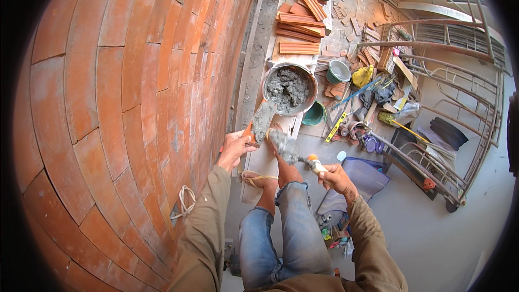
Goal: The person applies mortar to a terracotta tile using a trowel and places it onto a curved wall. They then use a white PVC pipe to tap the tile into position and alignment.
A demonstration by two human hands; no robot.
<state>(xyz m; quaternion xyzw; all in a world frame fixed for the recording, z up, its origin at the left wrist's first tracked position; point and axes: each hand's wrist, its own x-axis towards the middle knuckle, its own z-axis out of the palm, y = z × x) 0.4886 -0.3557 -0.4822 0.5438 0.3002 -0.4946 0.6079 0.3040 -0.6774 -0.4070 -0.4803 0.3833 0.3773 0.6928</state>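
My left hand (pixel 235 148) grips an orange brick strip (pixel 250 133) tilted upward, with a grey layer of mortar (pixel 263 116) spread on its face. My right hand (pixel 336 178) is closed round the pale handle of a trowel (pixel 286 147), whose mortar-coated blade is angled toward the brick strip, just right of it. Just beyond both hands, a round bucket (pixel 311 97) holding lumpy wet mortar (pixel 284 84) sits on a narrow plank (pixel 295 128). My feet, in sandals, are on the plank below; part of the right one is hidden behind the trowel.
A brick-faced wall (pixel 108 119) fills the left. Stacked orange strips (pixel 300 21) lie farther along the plank. Right of it are green buckets (pixel 314 114), loose tiles, a yellow level (pixel 336 127), bags and scattered clutter, then metal scaffold frames (pixel 454 86). A coiled cord (pixel 184 200) lies by the wall.
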